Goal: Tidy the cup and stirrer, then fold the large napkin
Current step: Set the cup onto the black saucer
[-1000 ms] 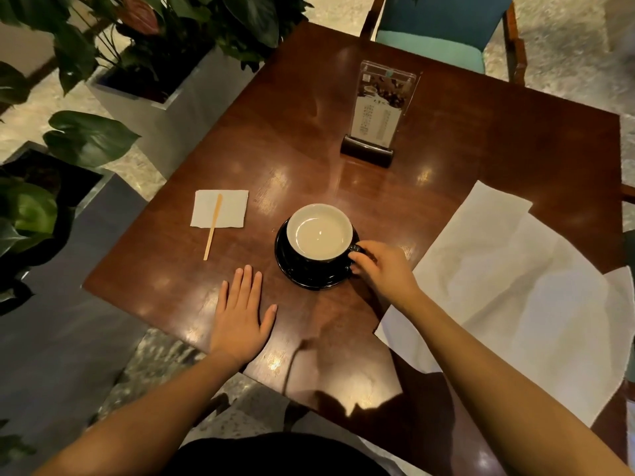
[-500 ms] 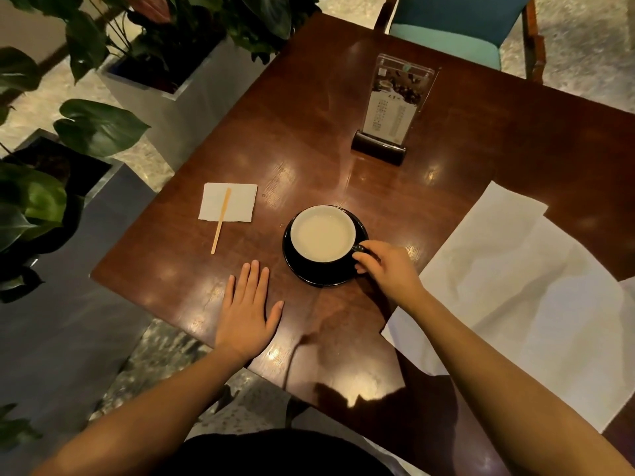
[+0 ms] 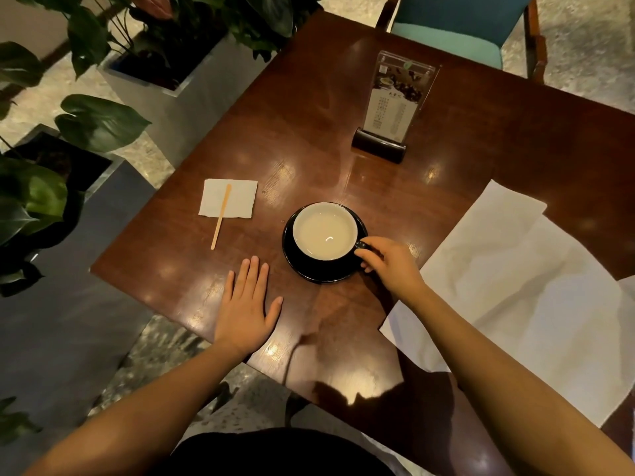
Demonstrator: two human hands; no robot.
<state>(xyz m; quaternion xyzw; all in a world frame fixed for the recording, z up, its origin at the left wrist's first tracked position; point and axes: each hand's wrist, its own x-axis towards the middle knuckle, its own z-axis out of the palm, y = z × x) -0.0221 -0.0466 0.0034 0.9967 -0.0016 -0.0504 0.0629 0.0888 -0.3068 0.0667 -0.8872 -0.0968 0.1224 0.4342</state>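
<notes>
Right hand [image 3: 391,264] is at the cup [image 3: 324,231], fingers pinched on the dark handle at the cup's 4 o'clock. Handle mostly hidden under the fingers, so how firm the grip is I can't say. Cup is pale inside and sits upright on a black saucer [image 3: 309,269], near table [image 3: 309,132] centre.

Left hand [image 3: 245,304] lies flat, palm down on the wood, fingers together, thumb splayed out, holding nothing. It's at 7 o'clock from the saucer, close but apart.

Stirrer [image 3: 221,216]: thin wooden stick at 9 o'clock from the cup, well apart. Its upper end lies on a small white napkin [image 3: 237,199], lower end runs off onto bare wood.

Large napkin [image 3: 522,290]: spread open and creased at 3 to 4 o'clock from the cup, near corner hanging past the table edge. The right forearm crosses over its near-left part.

Menu stand [image 3: 391,108] upright at 1 o'clock from the cup, teal chair [image 3: 457,25] beyond it. Planters [image 3: 165,73] off the table at 10 o'clock.
</notes>
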